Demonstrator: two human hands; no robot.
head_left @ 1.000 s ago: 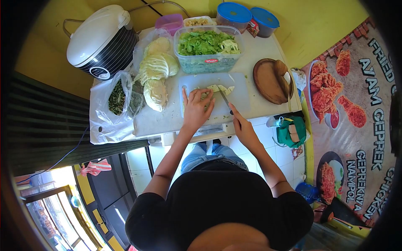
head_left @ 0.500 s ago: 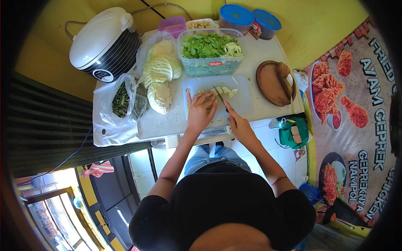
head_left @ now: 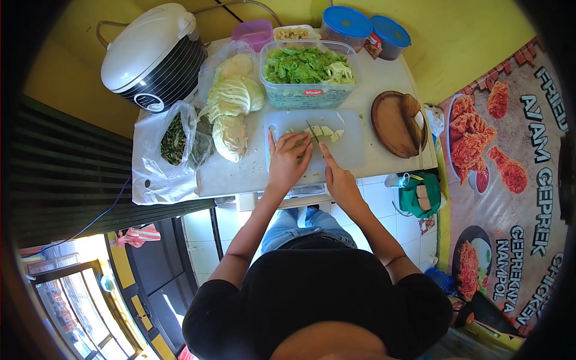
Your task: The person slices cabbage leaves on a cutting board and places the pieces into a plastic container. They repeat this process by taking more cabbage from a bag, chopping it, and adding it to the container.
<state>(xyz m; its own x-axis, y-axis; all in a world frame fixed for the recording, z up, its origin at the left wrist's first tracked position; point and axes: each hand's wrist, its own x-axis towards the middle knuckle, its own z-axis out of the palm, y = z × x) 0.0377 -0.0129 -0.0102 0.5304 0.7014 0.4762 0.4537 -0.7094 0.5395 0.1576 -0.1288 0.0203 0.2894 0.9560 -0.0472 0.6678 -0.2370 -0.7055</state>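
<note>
My left hand (head_left: 286, 160) presses down on a pale green piece of cabbage (head_left: 298, 143) on the white cutting board (head_left: 348, 144). My right hand (head_left: 337, 177) grips a knife (head_left: 312, 132) whose blade points away from me, right beside the left fingertips. Cut cabbage pieces (head_left: 329, 132) lie on the board just beyond the blade.
A clear tub of chopped greens (head_left: 307, 72) stands behind the board. Cabbage halves (head_left: 231, 105) and a bag of dark greens (head_left: 174, 141) lie to the left, a rice cooker (head_left: 153, 54) at the back left. A wooden mortar (head_left: 397, 123) sits right, lidded containers (head_left: 366, 25) behind.
The knife and my right hand have shifted left along the board toward my left fingertips. My left hand has stayed on the cabbage piece.
</note>
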